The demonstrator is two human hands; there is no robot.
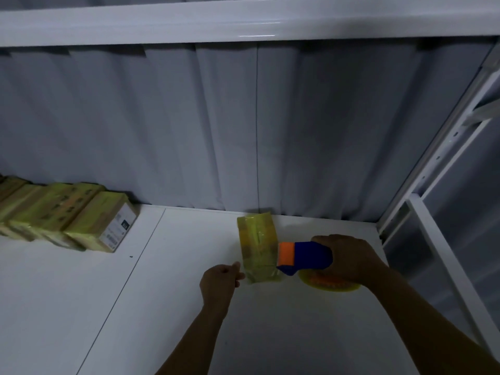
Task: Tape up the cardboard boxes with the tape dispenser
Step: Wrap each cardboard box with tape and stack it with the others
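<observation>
A small cardboard box (258, 246) wrapped in yellowish tape stands on the white table (162, 307), near the back curtain. My right hand (349, 257) grips the blue and orange tape dispenser (303, 257), whose orange end touches the box's right side. Its yellow tape roll (328, 285) shows below my hand. My left hand (220, 280) is at the box's lower left corner, fingers curled, thumb against the box or its tape; the exact grip is hard to tell.
A row of several taped boxes (67, 215) lies at the table's back left, one with a white label. A grey curtain (243, 131) hangs behind. A white metal frame (433, 212) borders the table on the right.
</observation>
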